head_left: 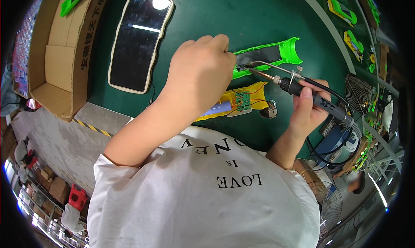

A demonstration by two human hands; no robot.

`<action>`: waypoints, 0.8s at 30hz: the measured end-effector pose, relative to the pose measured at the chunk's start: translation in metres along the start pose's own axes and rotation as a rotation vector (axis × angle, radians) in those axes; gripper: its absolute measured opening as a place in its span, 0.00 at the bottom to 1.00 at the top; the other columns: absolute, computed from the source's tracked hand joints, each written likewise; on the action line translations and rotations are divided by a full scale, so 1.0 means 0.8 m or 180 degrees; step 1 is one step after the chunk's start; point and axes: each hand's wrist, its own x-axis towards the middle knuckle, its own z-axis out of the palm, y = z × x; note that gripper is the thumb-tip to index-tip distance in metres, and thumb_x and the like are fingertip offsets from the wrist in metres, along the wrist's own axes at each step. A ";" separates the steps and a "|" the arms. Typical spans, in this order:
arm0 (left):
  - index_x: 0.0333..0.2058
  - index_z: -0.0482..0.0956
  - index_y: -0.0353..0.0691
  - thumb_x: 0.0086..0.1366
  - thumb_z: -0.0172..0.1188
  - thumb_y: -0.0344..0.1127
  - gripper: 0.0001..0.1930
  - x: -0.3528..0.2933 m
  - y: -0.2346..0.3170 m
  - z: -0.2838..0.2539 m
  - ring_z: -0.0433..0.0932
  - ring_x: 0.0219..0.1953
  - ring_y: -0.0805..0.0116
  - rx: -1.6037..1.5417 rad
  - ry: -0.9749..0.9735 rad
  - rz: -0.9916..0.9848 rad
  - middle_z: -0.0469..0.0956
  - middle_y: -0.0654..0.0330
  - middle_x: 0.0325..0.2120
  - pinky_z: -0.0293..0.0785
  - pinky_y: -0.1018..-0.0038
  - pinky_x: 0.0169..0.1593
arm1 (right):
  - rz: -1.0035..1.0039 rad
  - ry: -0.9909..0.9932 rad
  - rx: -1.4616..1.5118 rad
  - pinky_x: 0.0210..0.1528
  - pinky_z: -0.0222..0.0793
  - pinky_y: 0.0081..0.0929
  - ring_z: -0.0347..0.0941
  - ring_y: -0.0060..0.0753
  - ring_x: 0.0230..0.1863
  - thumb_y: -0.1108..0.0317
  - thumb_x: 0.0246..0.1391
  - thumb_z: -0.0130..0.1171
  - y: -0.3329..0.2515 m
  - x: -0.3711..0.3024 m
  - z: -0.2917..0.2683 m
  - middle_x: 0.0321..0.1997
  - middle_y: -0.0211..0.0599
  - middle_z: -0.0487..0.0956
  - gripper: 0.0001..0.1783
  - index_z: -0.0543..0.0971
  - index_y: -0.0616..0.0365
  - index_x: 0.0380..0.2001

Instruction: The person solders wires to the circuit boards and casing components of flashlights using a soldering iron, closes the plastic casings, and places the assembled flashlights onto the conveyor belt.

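Note:
In my right hand (309, 107) is a black-handled soldering iron (289, 87), with a thin metal tube clamped alongside its shaft. The iron's tip reaches the left part of a bright green plastic casing half (290, 51), which has a dark panel inside. My left hand (203, 68) is closed over the casing's left end; the curled fingertips and whatever they hold are hidden. Just nearer to me lies a yellow casing half (260, 104), holding a green circuit board (243, 102), a bluish cylindrical cell (218, 108) and red and black wires. A small metallic part (271, 109) sits at its right end.
A dark-screened phone (139, 42) in a pale case lies on the green table (194, 14), left of my hands. Beyond it stands an open cardboard box (58, 66). At right are a blue device (330, 140), looping black cable and several green-yellow casings (342, 12).

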 end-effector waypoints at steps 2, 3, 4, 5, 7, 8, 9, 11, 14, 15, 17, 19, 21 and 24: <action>0.16 0.73 0.38 0.43 0.58 0.27 0.03 0.001 0.000 0.001 0.68 0.22 0.64 0.0056 0.0039 0.0001 0.65 0.61 0.18 0.64 0.71 0.26 | 0.0052 -0.0019 -0.0038 0.27 0.56 0.12 0.61 0.15 0.26 0.77 0.42 0.53 0.000 0.000 0.003 0.29 0.31 0.68 0.04 0.73 0.66 0.25; 0.15 0.73 0.38 0.42 0.58 0.27 0.03 0.001 0.000 0.001 0.68 0.22 0.64 0.0092 0.0016 -0.0008 0.65 0.61 0.18 0.64 0.71 0.26 | 0.0104 -0.0038 -0.0079 0.29 0.57 0.12 0.62 0.16 0.27 0.77 0.43 0.54 0.001 0.000 0.004 0.29 0.31 0.68 0.04 0.73 0.65 0.25; 0.15 0.72 0.37 0.42 0.58 0.27 0.03 0.001 0.000 0.001 0.68 0.22 0.64 0.0128 -0.0008 -0.0015 0.65 0.61 0.18 0.64 0.71 0.26 | 0.0107 -0.0036 -0.0079 0.29 0.57 0.12 0.62 0.16 0.27 0.77 0.43 0.54 0.001 -0.001 0.005 0.29 0.31 0.68 0.04 0.73 0.65 0.25; 0.15 0.72 0.37 0.42 0.58 0.27 0.03 0.001 0.000 0.000 0.68 0.22 0.64 0.0126 -0.0012 -0.0014 0.65 0.61 0.18 0.64 0.71 0.26 | 0.0137 -0.0053 -0.0059 0.30 0.57 0.13 0.62 0.17 0.28 0.77 0.43 0.54 0.001 -0.001 0.006 0.29 0.31 0.68 0.04 0.73 0.65 0.25; 0.15 0.72 0.37 0.41 0.57 0.27 0.03 0.002 0.000 -0.001 0.68 0.22 0.64 0.0123 0.0042 0.0010 0.65 0.61 0.18 0.64 0.71 0.26 | 0.0170 -0.0070 -0.0040 0.31 0.57 0.13 0.62 0.17 0.28 0.76 0.43 0.55 0.002 -0.001 0.006 0.29 0.31 0.68 0.04 0.73 0.65 0.26; 0.15 0.72 0.37 0.41 0.57 0.27 0.03 0.002 -0.001 -0.001 0.68 0.22 0.64 0.0121 0.0040 0.0008 0.65 0.61 0.18 0.64 0.71 0.26 | 0.0162 -0.0094 -0.0052 0.30 0.57 0.13 0.62 0.17 0.28 0.76 0.43 0.55 0.002 0.000 0.006 0.29 0.31 0.68 0.04 0.73 0.65 0.26; 0.15 0.72 0.37 0.41 0.57 0.26 0.03 0.002 -0.001 0.000 0.68 0.22 0.64 0.0097 0.0055 0.0006 0.65 0.61 0.18 0.64 0.71 0.26 | 0.0154 -0.0117 -0.0064 0.30 0.57 0.13 0.62 0.17 0.28 0.76 0.43 0.55 0.002 0.000 0.006 0.29 0.31 0.68 0.05 0.73 0.65 0.26; 0.15 0.72 0.37 0.41 0.57 0.26 0.03 0.002 -0.002 -0.001 0.68 0.22 0.63 0.0071 0.0063 0.0005 0.65 0.61 0.18 0.64 0.71 0.26 | 0.0176 -0.0124 -0.0068 0.30 0.57 0.13 0.62 0.17 0.28 0.76 0.43 0.55 0.003 0.000 0.007 0.29 0.31 0.68 0.05 0.73 0.65 0.26; 0.15 0.72 0.37 0.40 0.57 0.26 0.03 0.003 -0.003 -0.002 0.69 0.22 0.63 0.0050 0.0038 -0.0002 0.65 0.61 0.18 0.64 0.71 0.26 | 0.0173 -0.0138 -0.0085 0.31 0.58 0.13 0.62 0.17 0.28 0.76 0.42 0.55 0.001 0.001 0.011 0.29 0.31 0.68 0.05 0.73 0.65 0.26; 0.15 0.72 0.37 0.40 0.57 0.26 0.03 0.004 -0.004 -0.002 0.69 0.22 0.63 0.0037 0.0039 0.0000 0.65 0.61 0.18 0.64 0.71 0.26 | 0.0148 -0.0144 -0.0099 0.31 0.58 0.13 0.62 0.17 0.28 0.76 0.42 0.55 0.000 0.001 0.012 0.29 0.31 0.68 0.05 0.73 0.65 0.26; 0.15 0.72 0.37 0.40 0.57 0.26 0.03 0.004 -0.004 -0.001 0.69 0.22 0.64 0.0023 0.0045 -0.0005 0.65 0.61 0.18 0.64 0.71 0.26 | 0.0156 -0.0139 -0.0105 0.31 0.58 0.13 0.62 0.17 0.28 0.77 0.42 0.55 0.002 0.002 0.012 0.29 0.31 0.68 0.05 0.73 0.65 0.26; 0.15 0.72 0.37 0.40 0.57 0.26 0.03 0.004 -0.005 0.000 0.69 0.22 0.63 0.0053 0.0030 -0.0009 0.65 0.61 0.18 0.64 0.71 0.26 | 0.0167 -0.0130 -0.0110 0.31 0.58 0.13 0.62 0.18 0.28 0.77 0.42 0.55 0.003 0.002 0.012 0.29 0.31 0.68 0.05 0.73 0.65 0.26; 0.15 0.72 0.37 0.40 0.57 0.26 0.03 0.006 -0.004 -0.001 0.69 0.22 0.63 0.0052 0.0018 -0.0010 0.65 0.61 0.18 0.64 0.71 0.25 | 0.0148 -0.0137 -0.0143 0.31 0.58 0.14 0.62 0.18 0.29 0.77 0.42 0.55 0.003 0.003 0.011 0.29 0.31 0.68 0.05 0.73 0.65 0.26; 0.15 0.72 0.37 0.40 0.57 0.26 0.03 0.004 -0.006 -0.001 0.69 0.22 0.63 0.0045 0.0037 -0.0011 0.65 0.60 0.18 0.65 0.71 0.25 | 0.0148 -0.0163 -0.0198 0.32 0.58 0.14 0.62 0.18 0.29 0.77 0.41 0.55 0.002 0.002 0.012 0.29 0.31 0.68 0.05 0.73 0.66 0.26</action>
